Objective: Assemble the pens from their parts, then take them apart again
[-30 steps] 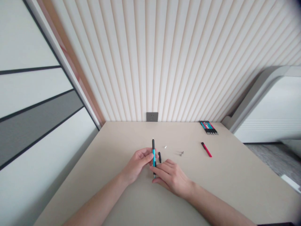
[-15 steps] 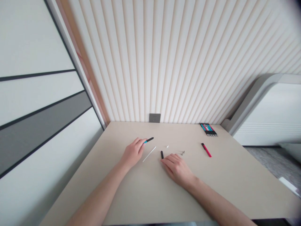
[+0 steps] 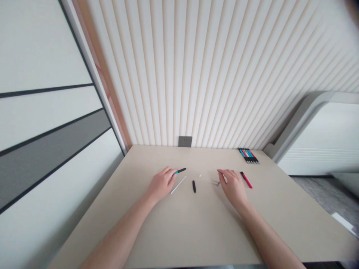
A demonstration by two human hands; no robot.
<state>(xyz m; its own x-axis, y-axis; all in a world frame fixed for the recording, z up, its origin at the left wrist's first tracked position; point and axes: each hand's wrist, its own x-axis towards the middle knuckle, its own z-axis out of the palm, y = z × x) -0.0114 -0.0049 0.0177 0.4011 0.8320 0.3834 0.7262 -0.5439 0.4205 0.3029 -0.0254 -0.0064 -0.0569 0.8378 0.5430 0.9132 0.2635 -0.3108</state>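
My left hand [image 3: 162, 184] is closed around a blue and black pen barrel [image 3: 181, 170], its black end pointing right and away. A thin white refill-like rod [image 3: 178, 185] lies on the table just right of that hand. Near the middle rests a short black tube [image 3: 194, 186], with a small white piece [image 3: 200, 175] beyond it. My right hand [image 3: 232, 184] hovers beside small metal parts [image 3: 218, 183], partly hidden by its fingers. Its fingers are stretched out to the left with the thumb below, and nothing shows in them.
A red and black pen part [image 3: 246, 180] lies right of my right hand. Several pens [image 3: 249, 155] stand in a flat row at the table's back right corner. The beige table [image 3: 174, 231] meets a ribbed wall with a dark socket [image 3: 185, 141].
My right hand has let go of the black tube, lifted and moved right, over by the metal parts. My left hand keeps the pen barrel and has barely shifted.
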